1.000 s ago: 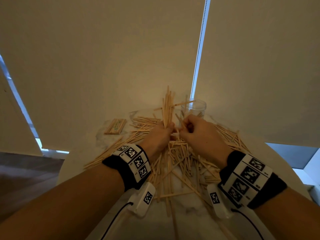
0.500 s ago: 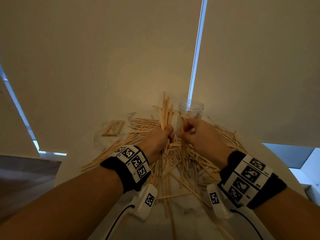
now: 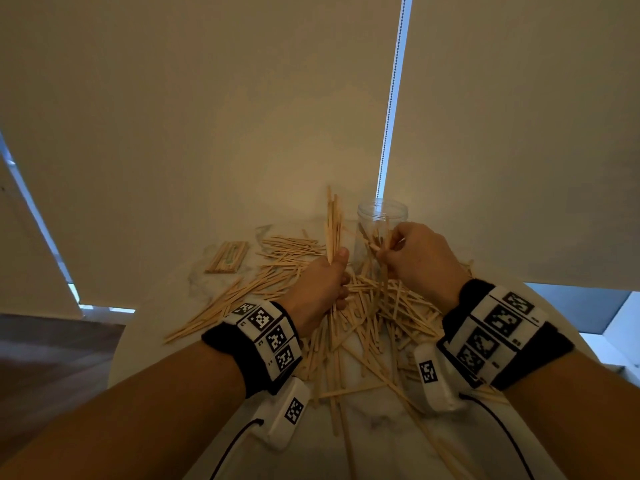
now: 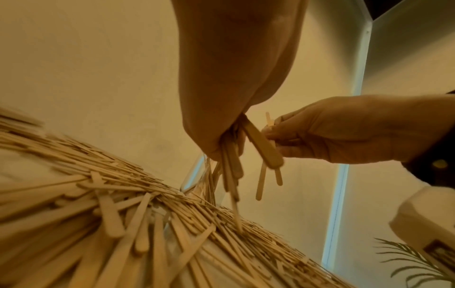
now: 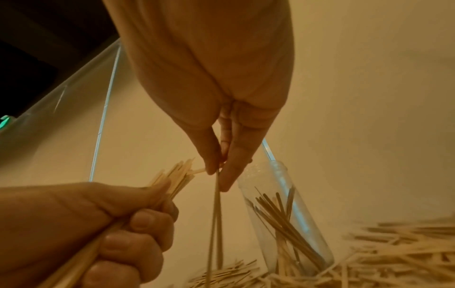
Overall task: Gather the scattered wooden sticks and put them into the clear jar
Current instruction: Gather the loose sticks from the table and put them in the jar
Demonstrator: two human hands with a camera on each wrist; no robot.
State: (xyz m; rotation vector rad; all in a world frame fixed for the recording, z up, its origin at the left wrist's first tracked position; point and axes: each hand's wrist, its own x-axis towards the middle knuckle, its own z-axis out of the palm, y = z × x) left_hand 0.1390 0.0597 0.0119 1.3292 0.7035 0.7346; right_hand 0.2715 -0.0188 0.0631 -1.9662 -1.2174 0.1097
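Note:
A heap of flat wooden sticks (image 3: 367, 317) lies spread over the white round table (image 3: 377, 427). My left hand (image 3: 325, 282) grips an upright bundle of sticks (image 3: 333, 226) in its fist, seen from the right wrist as the bundle (image 5: 172, 181). My right hand (image 3: 408, 254) pinches a few sticks (image 5: 215, 210) hanging down, close to the left fist and just in front of the clear jar (image 3: 381, 223). The jar (image 5: 283, 214) stands upright with several sticks leaning inside. From the left wrist, stick ends (image 4: 231, 171) stick out below my left palm.
A neat stack of sticks in a wrapper (image 3: 228, 256) lies at the table's far left. Roller blinds (image 3: 207, 116) hang right behind the table. The table edge (image 3: 119, 355) drops to a dark floor on the left. A plant frond (image 4: 406, 261) shows low on the right.
Both hands have lifted from the heap. The right hand has drawn a few sticks up and moved right toward the jar. The left keeps its bundle upright.

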